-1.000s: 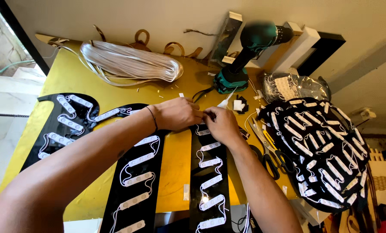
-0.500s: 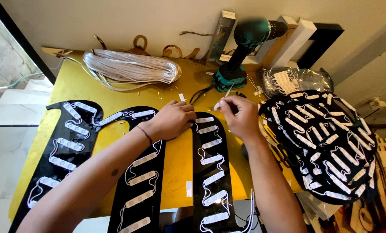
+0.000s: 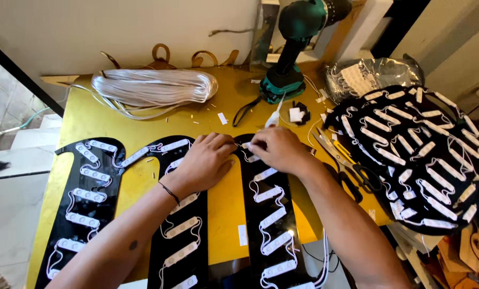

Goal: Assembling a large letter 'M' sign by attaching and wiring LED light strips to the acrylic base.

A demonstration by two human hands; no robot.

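A large black letter-shaped panel [image 3: 159,235] lies on the yellow table [image 3: 89,115], with rows of white LED modules [image 3: 183,227] wired along its strokes. My left hand [image 3: 207,160] rests flat on the top of the middle stroke, fingers pointing right. My right hand [image 3: 277,150] sits at the top of the right stroke, fingers pinching a white wire and module [image 3: 250,145] there. A white glue tube [image 3: 273,118] rises just behind my right hand; whether the hand holds it is unclear.
A coil of white cable [image 3: 153,87] lies at the back. A green cordless drill [image 3: 290,59] stands behind the hands. Scissors [image 3: 346,160] lie right of my right hand. Stacked black panels with LED modules [image 3: 416,150] fill the right side.
My hands have drawn closer together at the top of the right stroke. The camera has tilted, so the table sits lower in the picture.
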